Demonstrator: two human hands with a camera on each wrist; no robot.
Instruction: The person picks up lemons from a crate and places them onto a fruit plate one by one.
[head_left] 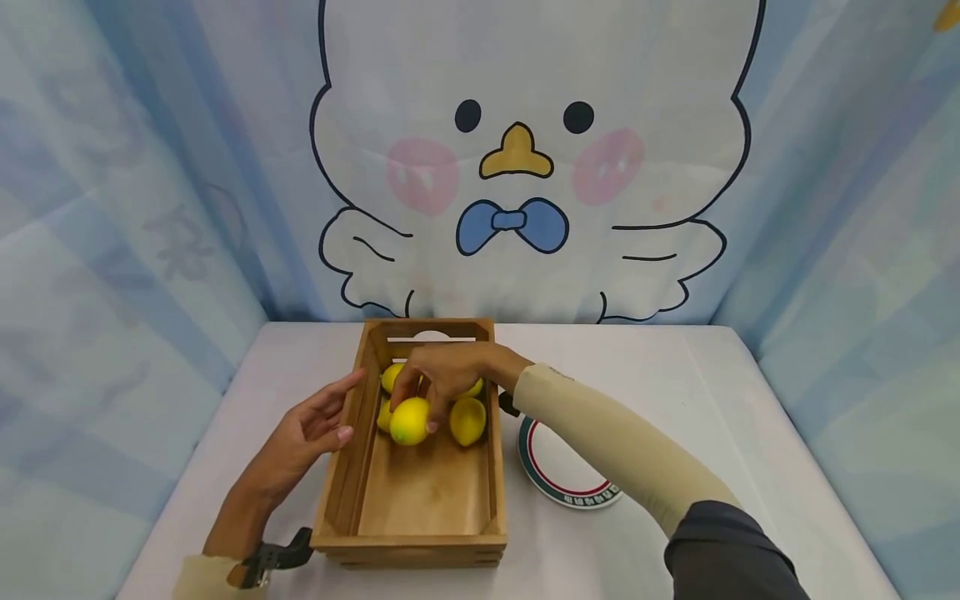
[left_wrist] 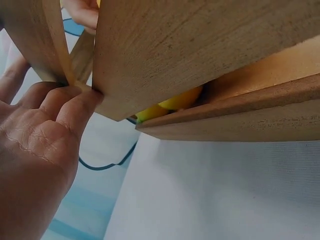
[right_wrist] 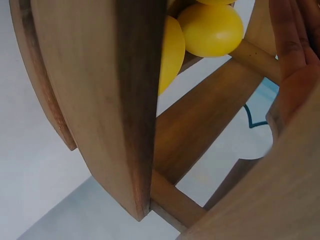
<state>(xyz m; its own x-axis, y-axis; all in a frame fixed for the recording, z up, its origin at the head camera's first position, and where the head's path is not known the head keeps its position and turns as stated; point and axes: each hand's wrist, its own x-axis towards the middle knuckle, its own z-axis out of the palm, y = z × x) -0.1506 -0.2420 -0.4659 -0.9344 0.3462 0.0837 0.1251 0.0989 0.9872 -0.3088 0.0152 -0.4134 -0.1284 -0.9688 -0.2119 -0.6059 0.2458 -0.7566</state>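
A slatted wooden crate [head_left: 420, 552] stands on the table with several yellow lemons in its far half. My right hand [head_left: 448, 371] reaches in over the crate's right side and grips a lemon [head_left: 409, 422] between thumb and fingers. Just right of it lies another lemon [head_left: 468, 422], and one more [head_left: 391, 377] sits farther back; the hand partly hides others. At the crate's left side, my left hand [head_left: 303, 437] touches the wood with its fingertips. In the left wrist view those fingers [left_wrist: 75, 110] rest against the slats at a gap.
To the right of the crate, a white plate [head_left: 534, 468] with a green and red rim lies partly under the right forearm. The white table [head_left: 675, 375] is backed by a curtain [head_left: 517, 275] with a cartoon bird. Dark wrist straps [head_left: 277, 557] are worn on the arms.
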